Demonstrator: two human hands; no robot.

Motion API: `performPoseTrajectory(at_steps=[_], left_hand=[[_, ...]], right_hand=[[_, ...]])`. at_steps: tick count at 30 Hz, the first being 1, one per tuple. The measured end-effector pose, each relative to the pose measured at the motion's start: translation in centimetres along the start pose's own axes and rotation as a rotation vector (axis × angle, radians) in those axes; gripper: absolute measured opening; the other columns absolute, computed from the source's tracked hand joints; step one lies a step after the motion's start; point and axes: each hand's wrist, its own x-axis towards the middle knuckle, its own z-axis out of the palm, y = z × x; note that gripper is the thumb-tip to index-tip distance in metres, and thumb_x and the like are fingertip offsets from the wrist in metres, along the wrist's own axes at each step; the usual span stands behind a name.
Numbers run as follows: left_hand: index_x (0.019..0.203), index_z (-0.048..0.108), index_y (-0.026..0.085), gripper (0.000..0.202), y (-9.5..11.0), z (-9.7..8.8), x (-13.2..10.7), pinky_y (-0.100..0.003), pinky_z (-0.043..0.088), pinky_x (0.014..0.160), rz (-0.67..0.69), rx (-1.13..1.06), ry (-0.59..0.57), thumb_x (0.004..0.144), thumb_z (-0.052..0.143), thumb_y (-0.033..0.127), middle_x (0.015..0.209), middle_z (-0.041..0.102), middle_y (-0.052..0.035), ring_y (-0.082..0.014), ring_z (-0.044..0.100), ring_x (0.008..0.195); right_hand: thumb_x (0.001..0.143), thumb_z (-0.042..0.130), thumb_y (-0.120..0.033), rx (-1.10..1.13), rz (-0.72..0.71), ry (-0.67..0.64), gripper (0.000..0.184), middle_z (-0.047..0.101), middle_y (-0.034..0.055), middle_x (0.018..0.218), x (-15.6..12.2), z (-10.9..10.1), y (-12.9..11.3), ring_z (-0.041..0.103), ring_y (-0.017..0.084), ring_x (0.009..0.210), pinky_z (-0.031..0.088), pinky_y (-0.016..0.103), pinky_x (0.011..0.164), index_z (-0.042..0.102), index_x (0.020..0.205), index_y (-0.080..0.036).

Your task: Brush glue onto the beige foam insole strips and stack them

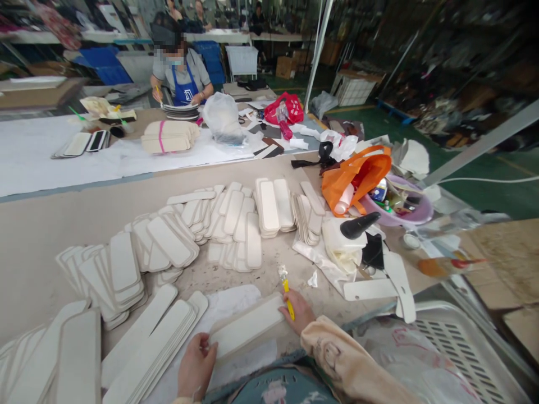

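Note:
My right hand (300,312) is closed around a yellow-handled brush (287,297), its bristles up and coated with white paste. Its fingers also lie at the right end of a long off-white panel (248,328) in front of me. My left hand (197,362) has its fingers curled, thumb and forefinger pinching the panel's left end. Under the panel is a whitish sheet (236,297). Left of it lies a fanned stack of long panels (160,353) with rounded ends. Smaller rounded panels (233,210) lie in overlapping piles farther back.
To the right stand a white container (343,238) with a black nozzle-like top, an orange bag (353,174) and a purple basin (415,210) of odds and ends. A grey plastic crate (455,342) sits below the table edge. Across the table a co-worker (181,73) handles a stack of pieces.

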Motion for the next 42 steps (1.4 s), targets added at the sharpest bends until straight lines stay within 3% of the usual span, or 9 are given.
performPoseTrajectory(at_steps=[5,11,18,22,28,35,37,39,42], left_hand=[[0.085,0.050,0.020,0.034,0.3,0.0,-0.6,-0.036,0.046,0.070,0.005,-0.018,0.063,0.068,0.045,0.050,0.081,0.060,-0.0067,-0.0240,0.060,0.074],[0.088,0.050,0.021,0.036,0.6,0.0,-1.2,-0.035,0.046,0.067,-0.039,-0.149,0.097,0.066,0.049,0.049,0.075,0.059,-0.0025,-0.0225,0.060,0.070],[0.094,0.051,0.018,0.041,0.9,-2.8,-1.9,-0.029,0.047,0.067,0.022,-0.575,0.151,0.064,0.061,0.045,0.072,0.054,0.0015,-0.0177,0.057,0.069],[0.093,0.055,0.017,0.036,0.6,-4.0,-1.8,-0.027,0.045,0.061,0.020,-0.599,0.135,0.064,0.058,0.038,0.070,0.053,0.0019,-0.0159,0.055,0.065],[0.084,0.061,0.015,0.031,-0.6,-2.3,-0.8,-0.029,0.043,0.058,0.013,-0.551,0.098,0.058,0.056,0.033,0.058,0.047,0.0040,-0.0151,0.049,0.056],[0.097,0.057,0.015,0.050,-1.5,-1.5,-2.6,-0.036,0.046,0.069,-0.088,-0.568,0.218,0.058,0.062,0.046,0.083,0.057,-0.0057,-0.0219,0.055,0.074],[0.082,0.060,0.016,0.044,-1.0,-1.4,-4.2,-0.035,0.045,0.059,-0.138,-0.637,0.075,0.060,0.065,0.053,0.071,0.058,-0.0046,-0.0211,0.056,0.062],[0.074,0.062,0.016,0.042,0.2,-1.4,-5.9,-0.031,0.043,0.054,-0.225,-0.857,-0.221,0.062,0.068,0.055,0.066,0.060,-0.0052,-0.0188,0.056,0.055],[0.100,0.066,0.018,0.046,3.1,-2.3,-7.3,-0.033,0.048,0.070,-0.224,-1.380,-0.608,0.065,0.075,0.046,0.098,0.068,-0.0120,-0.0231,0.065,0.083]], right_hand=[[0.076,0.056,-0.016,0.022,0.025,0.022,0.017,0.060,0.0080,0.097,-0.1,0.0,-0.2,0.057,0.026,0.099,0.049,0.042,0.085,0.048,0.090,-0.023],[0.077,0.053,-0.019,0.074,0.062,0.032,0.012,0.059,0.0039,0.086,-0.2,-0.7,-1.4,0.060,0.020,0.080,0.052,0.032,0.071,0.046,0.086,-0.023],[0.078,0.063,-0.032,0.505,0.332,0.047,0.024,0.063,0.0022,0.090,0.6,-3.9,-7.1,0.059,0.014,0.060,0.050,0.025,0.054,0.041,0.083,-0.025],[0.076,0.067,-0.034,0.658,0.376,0.054,0.030,0.062,0.0030,0.092,1.7,-5.0,-9.0,0.061,0.016,0.067,0.051,0.025,0.056,0.039,0.083,-0.025],[0.074,0.067,-0.040,0.606,0.356,0.035,0.029,0.059,0.0002,0.081,2.2,-3.3,-8.9,0.055,0.015,0.064,0.048,0.025,0.054,0.044,0.081,-0.024],[0.071,0.072,-0.033,0.681,0.388,0.008,0.029,0.058,-0.0026,0.081,2.1,-4.0,-10.5,0.054,0.013,0.065,0.045,0.023,0.058,0.045,0.079,-0.023],[0.068,0.075,-0.030,0.804,0.424,0.036,0.033,0.057,-0.0039,0.080,2.6,-4.6,-11.3,0.054,0.013,0.066,0.044,0.021,0.059,0.045,0.080,-0.024],[0.065,0.078,-0.027,0.943,0.452,0.066,0.038,0.057,-0.0050,0.079,3.4,-5.1,-12.6,0.054,0.012,0.067,0.044,0.020,0.060,0.043,0.081,-0.024],[0.065,0.078,-0.024,1.115,0.453,0.074,0.041,0.057,-0.0066,0.077,4.7,-6.0,-15.0,0.054,0.011,0.068,0.044,0.019,0.061,0.040,0.081,-0.025]])
